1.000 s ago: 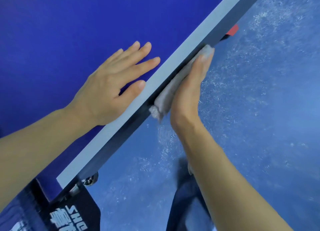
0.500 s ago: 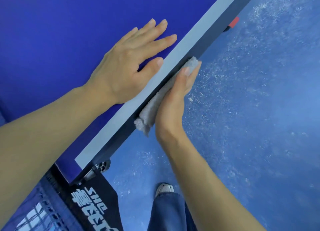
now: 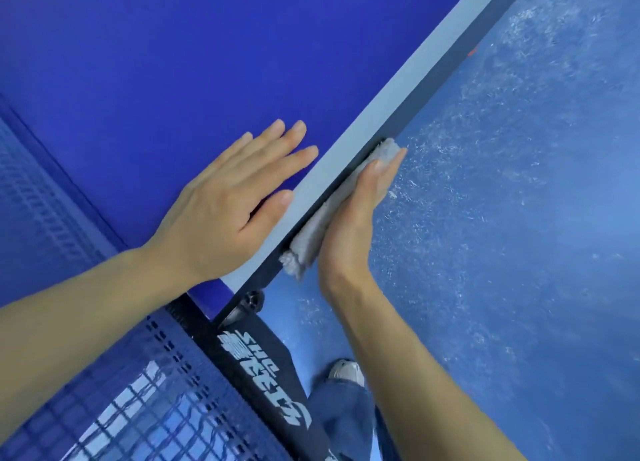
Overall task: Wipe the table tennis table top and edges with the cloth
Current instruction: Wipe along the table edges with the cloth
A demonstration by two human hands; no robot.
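Two hands are counted, the left hand [image 3: 228, 215] and the right hand [image 3: 349, 225]. One cloth [image 3: 306, 246], one desk [image 3: 173, 62], one net [image 3: 104, 408], one lettered net bracket [image 3: 263, 367] and one shoe [image 3: 346, 370] are seen.

The left hand [image 3: 228, 215] and right hand [image 3: 349, 225] are bare, as are the forearms [image 3: 415, 367]. Just right of the black net bracket [image 3: 263, 374], a leg wears blue denim jeans [image 3: 343, 415] and a pale shoe [image 3: 346, 370].
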